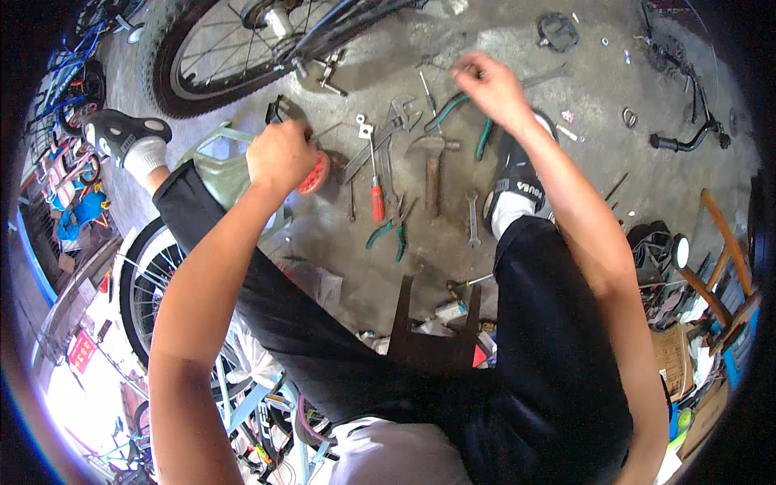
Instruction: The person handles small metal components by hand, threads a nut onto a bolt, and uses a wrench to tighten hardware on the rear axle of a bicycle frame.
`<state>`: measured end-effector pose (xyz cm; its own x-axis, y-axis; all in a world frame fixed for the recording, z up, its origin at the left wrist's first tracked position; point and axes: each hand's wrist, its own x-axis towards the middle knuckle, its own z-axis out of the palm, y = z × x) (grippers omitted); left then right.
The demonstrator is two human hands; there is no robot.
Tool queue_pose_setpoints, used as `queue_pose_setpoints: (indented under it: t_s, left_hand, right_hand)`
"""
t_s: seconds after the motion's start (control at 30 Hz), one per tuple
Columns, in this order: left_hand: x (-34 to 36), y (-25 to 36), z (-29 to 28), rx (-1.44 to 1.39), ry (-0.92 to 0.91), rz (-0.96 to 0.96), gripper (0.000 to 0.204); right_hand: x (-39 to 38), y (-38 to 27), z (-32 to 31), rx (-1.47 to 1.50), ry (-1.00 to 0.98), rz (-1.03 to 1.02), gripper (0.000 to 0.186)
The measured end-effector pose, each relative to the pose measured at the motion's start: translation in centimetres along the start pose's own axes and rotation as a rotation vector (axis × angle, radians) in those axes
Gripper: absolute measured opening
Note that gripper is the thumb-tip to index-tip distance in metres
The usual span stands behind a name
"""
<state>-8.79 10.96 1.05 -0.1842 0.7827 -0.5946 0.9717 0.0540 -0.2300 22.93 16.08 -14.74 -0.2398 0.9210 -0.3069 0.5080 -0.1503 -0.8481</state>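
Observation:
My left hand (279,159) is closed in a fist, and a black part (277,110) like a bicycle pedal sticks out past its knuckles. A red round object (314,174) sits right beside that fist, partly covered by it. Farther right, my right hand (495,90) hovers over the floor with its fingers curled into a pinch; whatever they hold is too small to name. Below it lie green-handled pliers (447,113). Between my hands are an adjustable wrench (398,120), a red-handled screwdriver (377,202) and a hammer (432,179).
A bicycle wheel (174,81) and frame stand at the far left. Smaller pliers (394,230) and an open-ended wrench (474,220) lie nearer me. A loose pedal (558,32) is at the back; black handlebars (687,137) lie far right. A greenish stool (222,166) stands by my left arm.

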Motion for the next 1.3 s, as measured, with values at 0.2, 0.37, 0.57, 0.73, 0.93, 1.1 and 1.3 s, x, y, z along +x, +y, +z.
queue_pose_setpoints:
  t_s: [0.2, 0.37, 0.57, 0.73, 0.93, 1.1, 1.3]
  left_hand:
    - [0.4, -0.5, 0.4, -0.015, -0.022, -0.005, 0.030]
    - [0.1, -1.3, 0.8, -0.074, -0.017, -0.042, 0.030]
    - [0.9, -1.8, 0.9, -0.067, -0.040, -0.048, 0.029]
    - [0.8, -0.9, -0.2, -0.035, -0.053, -0.043, 0.026]
    - [0.7, 0.0, -1.1, -0.056, -0.070, -0.052, 0.025]
    - [1.1, -0.3, -0.9, -0.053, -0.075, -0.062, 0.025]
    - [0.5, -0.8, -0.3, -0.053, -0.042, -0.056, 0.026]
  right_hand:
    - [-6.7, -2.0, 5.7, -0.473, -0.441, -0.432, 0.036]
    - [-7.5, -2.2, 7.1, -0.641, -0.421, -0.419, 0.027]
    - [-6.2, -1.4, 8.9, -0.708, -0.456, -0.695, 0.012]
    - [-7.1, -2.4, 9.1, -0.741, -0.630, -0.631, 0.020]
    - [-4.3, -2.8, 10.0, -0.702, -0.206, -0.658, 0.039]
    - [-2.0, -4.2, 11.2, -0.908, -0.222, -0.738, 0.018]
    - [-7.2, -5.3, 12.2, -0.877, -0.236, -0.943, 0.009]
